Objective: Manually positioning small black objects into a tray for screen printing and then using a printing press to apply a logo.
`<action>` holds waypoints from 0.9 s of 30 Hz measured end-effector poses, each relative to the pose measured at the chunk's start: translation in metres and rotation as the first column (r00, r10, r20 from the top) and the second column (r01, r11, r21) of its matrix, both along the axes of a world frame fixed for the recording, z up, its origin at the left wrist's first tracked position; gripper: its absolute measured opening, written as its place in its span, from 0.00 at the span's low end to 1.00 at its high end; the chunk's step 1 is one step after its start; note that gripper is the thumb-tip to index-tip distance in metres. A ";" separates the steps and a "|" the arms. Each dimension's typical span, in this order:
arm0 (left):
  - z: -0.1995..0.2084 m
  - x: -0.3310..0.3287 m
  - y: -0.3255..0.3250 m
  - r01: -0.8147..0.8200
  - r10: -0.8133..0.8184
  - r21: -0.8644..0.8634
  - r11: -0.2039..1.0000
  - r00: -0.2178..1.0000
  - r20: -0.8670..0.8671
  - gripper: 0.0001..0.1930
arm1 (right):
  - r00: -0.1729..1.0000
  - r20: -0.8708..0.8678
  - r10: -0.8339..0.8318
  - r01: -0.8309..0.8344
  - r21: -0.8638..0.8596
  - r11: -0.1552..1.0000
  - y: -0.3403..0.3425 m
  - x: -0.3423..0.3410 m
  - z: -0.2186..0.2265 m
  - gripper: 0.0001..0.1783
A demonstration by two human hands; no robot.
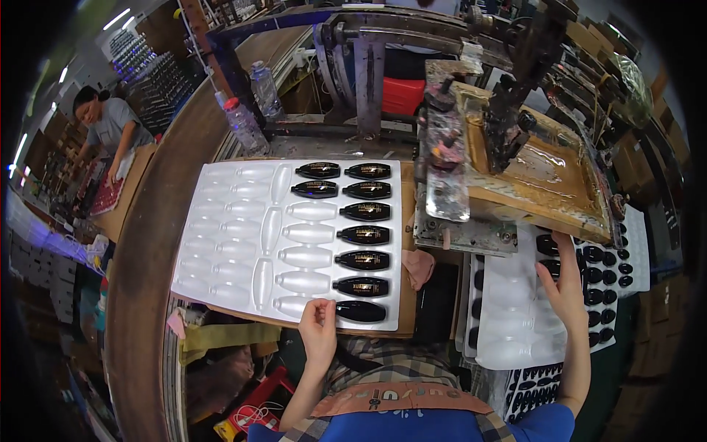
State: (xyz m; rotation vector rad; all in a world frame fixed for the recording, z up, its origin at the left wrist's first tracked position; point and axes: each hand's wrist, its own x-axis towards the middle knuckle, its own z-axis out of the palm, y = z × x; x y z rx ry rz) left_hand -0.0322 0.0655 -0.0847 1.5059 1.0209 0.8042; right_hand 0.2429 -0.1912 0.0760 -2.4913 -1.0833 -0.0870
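A white molded tray (264, 221) lies in front of me. Glossy black bottles (366, 234) with gold print fill its right column, and a few more sit at the top of the column beside it. At the near end of the right column, my left hand (318, 324) pinches the narrow left tip of a black bottle (361, 311) whose upper side shows no print. Off to the right, my right hand (565, 283) reaches over a second white tray (515, 317), thumb and fingers apart beside black bottles (549, 267). Its fingertips are partly under the machine frame's edge.
A printing machine with a wooden screen frame (530, 199) and a stained metal head (445, 147) overhangs the right trays. A brown belt (147, 243) curves along the left. Plastic bottles (243, 121) stand behind the tray. Another person (114, 132) works at far left.
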 end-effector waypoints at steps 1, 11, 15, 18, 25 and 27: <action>0.002 -0.001 0.000 -0.009 0.009 -0.003 1.000 1.000 0.000 0.06 | 1.000 0.000 0.009 -0.009 -0.003 1.000 -0.005 0.001 0.000 0.33; 0.008 -0.004 0.006 0.248 -0.013 0.464 0.851 0.892 -0.452 0.08 | 0.997 -0.004 -0.075 0.071 -0.285 0.956 -0.045 0.004 -0.005 0.30; 0.013 -0.003 0.013 0.102 0.051 0.460 0.882 0.950 -0.308 0.07 | 0.995 0.005 -0.096 0.095 -0.215 0.972 -0.045 0.003 0.005 0.29; 0.033 0.013 0.027 0.068 0.022 0.505 0.860 0.985 -0.171 0.07 | 0.987 0.080 -0.136 0.153 -0.279 0.948 -0.038 0.001 0.013 0.28; 0.108 0.104 0.055 0.147 -0.215 0.816 0.560 0.976 -0.028 0.08 | 0.978 0.043 -0.202 0.199 0.068 0.978 -0.030 -0.003 0.029 0.24; 0.128 0.135 0.055 0.326 -0.311 0.790 0.520 0.933 -0.181 0.10 | 0.973 -0.130 -0.188 0.207 0.153 0.966 -0.026 -0.003 0.028 0.25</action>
